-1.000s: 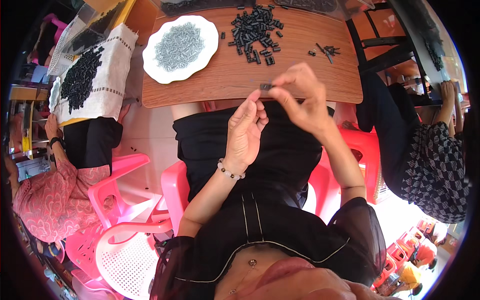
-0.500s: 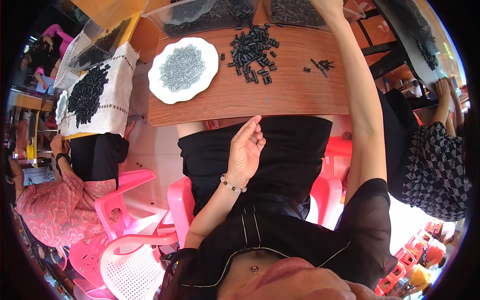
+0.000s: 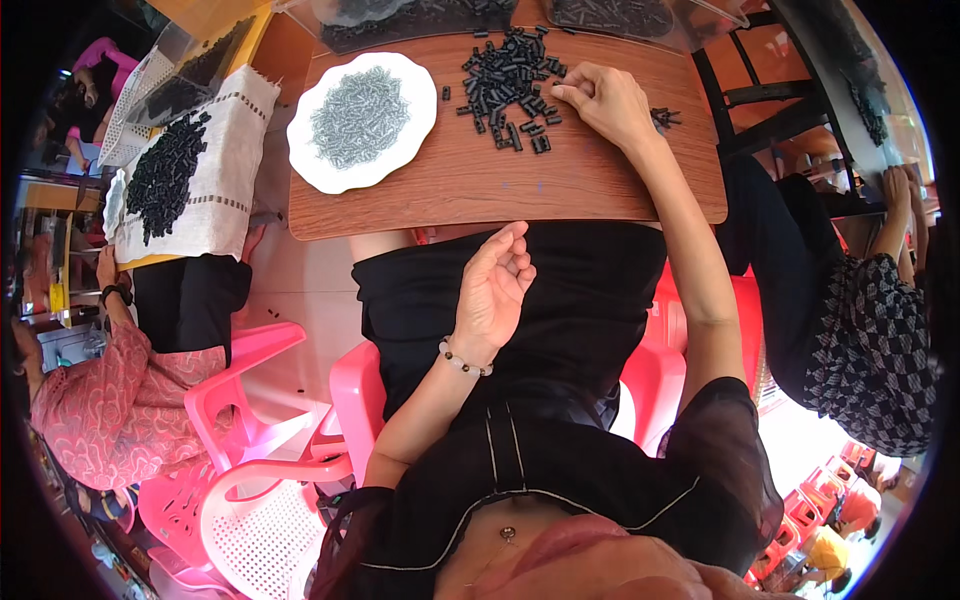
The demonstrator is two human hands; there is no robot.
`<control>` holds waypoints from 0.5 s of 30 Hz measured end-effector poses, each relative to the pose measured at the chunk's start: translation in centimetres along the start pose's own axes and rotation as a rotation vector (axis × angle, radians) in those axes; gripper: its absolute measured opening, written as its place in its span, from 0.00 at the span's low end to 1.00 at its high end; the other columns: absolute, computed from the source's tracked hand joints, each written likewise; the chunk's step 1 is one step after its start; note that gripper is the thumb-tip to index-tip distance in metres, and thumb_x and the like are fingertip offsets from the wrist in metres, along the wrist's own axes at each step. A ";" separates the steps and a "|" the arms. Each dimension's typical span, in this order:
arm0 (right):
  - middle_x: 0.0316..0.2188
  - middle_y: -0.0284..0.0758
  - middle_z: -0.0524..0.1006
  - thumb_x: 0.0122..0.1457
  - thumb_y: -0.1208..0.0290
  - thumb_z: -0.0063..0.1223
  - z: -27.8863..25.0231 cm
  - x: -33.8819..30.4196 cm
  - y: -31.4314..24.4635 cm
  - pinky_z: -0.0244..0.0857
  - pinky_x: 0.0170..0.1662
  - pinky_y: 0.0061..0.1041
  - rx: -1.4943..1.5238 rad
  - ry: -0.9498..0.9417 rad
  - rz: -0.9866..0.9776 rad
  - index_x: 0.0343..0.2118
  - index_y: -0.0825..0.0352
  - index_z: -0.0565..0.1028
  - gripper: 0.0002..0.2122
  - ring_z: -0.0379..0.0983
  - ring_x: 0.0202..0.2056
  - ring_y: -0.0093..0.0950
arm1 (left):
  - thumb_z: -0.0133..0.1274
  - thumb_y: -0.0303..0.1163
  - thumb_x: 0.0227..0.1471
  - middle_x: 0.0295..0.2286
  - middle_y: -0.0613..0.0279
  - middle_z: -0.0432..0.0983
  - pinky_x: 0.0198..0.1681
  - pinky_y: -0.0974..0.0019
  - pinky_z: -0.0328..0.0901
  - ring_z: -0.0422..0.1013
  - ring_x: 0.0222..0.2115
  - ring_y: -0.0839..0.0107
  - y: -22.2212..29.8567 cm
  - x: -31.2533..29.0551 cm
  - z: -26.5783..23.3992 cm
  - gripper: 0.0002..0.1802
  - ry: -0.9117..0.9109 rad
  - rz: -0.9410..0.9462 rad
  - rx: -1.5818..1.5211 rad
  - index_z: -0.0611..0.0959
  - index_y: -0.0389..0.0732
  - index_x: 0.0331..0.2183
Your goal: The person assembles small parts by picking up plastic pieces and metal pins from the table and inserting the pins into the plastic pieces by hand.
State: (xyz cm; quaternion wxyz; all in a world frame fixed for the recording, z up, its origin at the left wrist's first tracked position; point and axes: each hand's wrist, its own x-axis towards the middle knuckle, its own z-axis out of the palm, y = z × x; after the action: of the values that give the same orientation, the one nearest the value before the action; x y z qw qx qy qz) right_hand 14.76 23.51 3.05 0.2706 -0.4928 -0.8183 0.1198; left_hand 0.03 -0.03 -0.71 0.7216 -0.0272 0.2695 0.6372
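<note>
- The right hand [image 3: 600, 100] reaches out over the wooden surface [image 3: 560, 185] to the near edge of a loose pile of small black parts [image 3: 510, 80]. Its fingers [image 3: 568, 95] are bent down and drawn together at the tips, which touch the pieces at the pile's right side. Whether they already pinch one cannot be told.
- The left hand [image 3: 495, 285] hangs over the lap, just below the near edge of the surface. Its fingers are loosely curled toward the palm, holding nothing that shows, and a bead bracelet [image 3: 463, 362] sits on the wrist.
- The black parts look like short, stiff, moulded pieces, probably plastic, very light and hard. They lie scattered every way, some touching, a few strays apart at the left and right of the heap.
- Judging by their size, each piece is best taken singly between thumb tip and forefinger tip, across its short sides. A broad grab would likely bring several at once.
- Their smooth finish may let them slip or flick away on the slick surface, so pressing one lightly down before lifting seems wise.
- A white plate [image 3: 362, 122] of small grey metal bits, seemingly springs or screws, stands left of the pile, well apart from it.
- Clear bins [image 3: 420, 20] of dark parts line the far edge.
</note>
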 end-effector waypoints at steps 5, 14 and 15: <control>0.16 0.32 0.73 0.54 0.60 0.59 0.0 -0.2 -0.2 0.63 0.26 0.27 0.012 -0.007 -0.006 0.28 0.67 0.78 0.13 0.69 0.19 0.26 | 0.54 0.33 0.55 0.28 0.70 0.73 0.34 0.75 0.63 0.67 0.28 0.80 0.2 0.2 -0.3 0.15 0.013 0.016 0.011 0.78 0.36 0.42; 0.21 0.30 0.75 0.54 0.74 0.59 -3.7 -6.2 -8.2 0.62 0.26 0.18 0.469 -0.141 -0.182 0.31 0.70 0.75 0.06 0.66 0.23 0.16 | 0.47 0.37 0.61 0.43 0.52 0.76 0.45 0.70 0.69 0.74 0.38 0.72 1.5 -0.2 1.7 0.22 -0.054 0.164 0.170 0.72 0.33 0.51; 0.22 0.32 0.74 0.52 0.76 0.60 -3.4 -7.1 -8.5 0.63 0.27 0.19 0.493 -0.153 -0.232 0.31 0.70 0.75 0.06 0.69 0.24 0.19 | 0.47 0.37 0.61 0.43 0.52 0.76 0.45 0.70 0.69 0.74 0.38 0.72 1.6 -0.3 2.2 0.22 -0.055 0.160 0.170 0.72 0.33 0.51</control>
State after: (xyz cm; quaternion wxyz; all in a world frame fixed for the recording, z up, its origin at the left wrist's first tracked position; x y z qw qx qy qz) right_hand 12.94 12.94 7.45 0.3317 -0.3046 -0.8334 0.3203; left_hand -0.68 0.86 1.75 0.6753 0.0732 0.3041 0.6680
